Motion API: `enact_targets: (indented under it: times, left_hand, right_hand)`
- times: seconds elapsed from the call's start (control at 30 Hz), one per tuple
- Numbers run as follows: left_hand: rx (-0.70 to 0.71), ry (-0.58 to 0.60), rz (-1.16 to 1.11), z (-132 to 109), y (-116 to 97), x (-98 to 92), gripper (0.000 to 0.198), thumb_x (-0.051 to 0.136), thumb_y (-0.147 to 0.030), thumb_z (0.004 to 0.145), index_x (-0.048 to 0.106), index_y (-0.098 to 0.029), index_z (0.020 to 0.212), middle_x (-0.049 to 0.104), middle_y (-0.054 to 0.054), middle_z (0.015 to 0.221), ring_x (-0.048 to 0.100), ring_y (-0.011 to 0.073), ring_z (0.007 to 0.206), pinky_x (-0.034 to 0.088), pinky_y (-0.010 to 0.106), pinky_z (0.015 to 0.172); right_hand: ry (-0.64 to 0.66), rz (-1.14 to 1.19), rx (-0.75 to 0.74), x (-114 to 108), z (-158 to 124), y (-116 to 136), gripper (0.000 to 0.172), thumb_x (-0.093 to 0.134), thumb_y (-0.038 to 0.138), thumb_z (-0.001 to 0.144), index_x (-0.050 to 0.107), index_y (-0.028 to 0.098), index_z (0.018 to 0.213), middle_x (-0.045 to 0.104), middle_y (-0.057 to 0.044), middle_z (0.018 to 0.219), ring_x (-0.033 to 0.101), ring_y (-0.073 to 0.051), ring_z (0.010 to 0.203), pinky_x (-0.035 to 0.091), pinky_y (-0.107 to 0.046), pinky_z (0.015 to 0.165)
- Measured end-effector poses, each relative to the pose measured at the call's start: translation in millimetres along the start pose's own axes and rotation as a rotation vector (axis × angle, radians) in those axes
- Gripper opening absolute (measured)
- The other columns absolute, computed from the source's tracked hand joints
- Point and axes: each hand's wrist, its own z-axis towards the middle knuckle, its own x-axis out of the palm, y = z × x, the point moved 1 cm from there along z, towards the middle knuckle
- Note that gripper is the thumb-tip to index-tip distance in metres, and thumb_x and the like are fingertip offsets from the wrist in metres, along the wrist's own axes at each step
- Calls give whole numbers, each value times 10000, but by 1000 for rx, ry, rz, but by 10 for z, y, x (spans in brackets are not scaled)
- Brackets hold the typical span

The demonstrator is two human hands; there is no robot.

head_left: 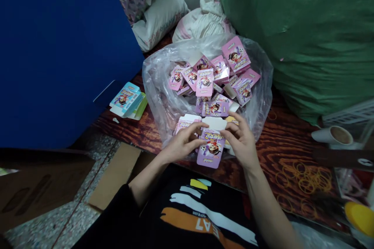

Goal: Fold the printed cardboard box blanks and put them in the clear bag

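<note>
Both of my hands hold one small pink cartoon-printed carton (pixel 210 148) just above the near edge of the wooden table (pixel 274 132). My left hand (pixel 183 142) pinches its left side, fingers curled. My right hand (pixel 241 140) grips its right side near the white top flap. Right behind it, a clear plastic bag (pixel 159 85) lies open, holding several more pink cartons (pixel 235 55) in a loose heap.
A few flat blue and green cartons (pixel 127 100) lie left of the bag beside a blue board (pixel 58 46). A green sack (pixel 306 27) fills the right back. Yellow rubber bands (pixel 304 177), a tape roll (pixel 336 135) and white sacks (pixel 201 19) are nearby.
</note>
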Motion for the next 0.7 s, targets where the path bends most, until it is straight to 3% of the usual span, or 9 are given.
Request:
enact_targets:
  times: [0.07,0.17,0.27,0.47,0.53,0.7]
  left_hand:
    - [-6,-34,-34,2,14,14,477,669,-302,908,457,-228,1328,567,2,978,533,75,661,390,198,581]
    - [-15,-55,-23,-13,28,25,526,667,-285,905,392,-234,1351,557,-12,943,520,75,644,380,202,579]
    - [-2,-46,85,-35,22,21,536,646,-282,918,386,-222,1384,587,6,953,560,106,690,422,232,631]
    - [33,14,255,-62,-20,5,574,641,-272,932,402,-211,1450,630,45,1016,624,164,822,458,264,702]
    - [31,16,257,-68,-10,6,596,647,-275,932,396,-207,1469,629,43,1011,610,155,802,451,258,692]
    - [11,1,227,-85,90,17,607,648,-269,921,406,-216,1475,614,29,992,580,132,730,447,247,659]
  right_hand:
    - [26,-46,-15,5,16,27,330,696,348,867,681,268,1186,657,20,815,585,-150,724,480,-287,697]
    - [131,-116,-81,11,27,60,166,683,370,889,756,241,965,721,-30,903,648,-190,850,505,-326,797]
    - [161,-50,-50,45,17,39,217,720,435,862,740,226,809,751,-53,916,682,-221,909,528,-350,833]
    - [10,-28,78,76,15,-31,273,804,464,758,728,202,754,704,-20,715,626,-160,657,502,-279,620]
    - [62,-37,72,47,29,-6,256,812,444,753,741,198,742,720,-28,721,640,-165,664,512,-281,626]
    - [267,-70,42,-46,19,54,234,766,441,825,796,213,783,793,-75,885,725,-231,852,571,-354,797]
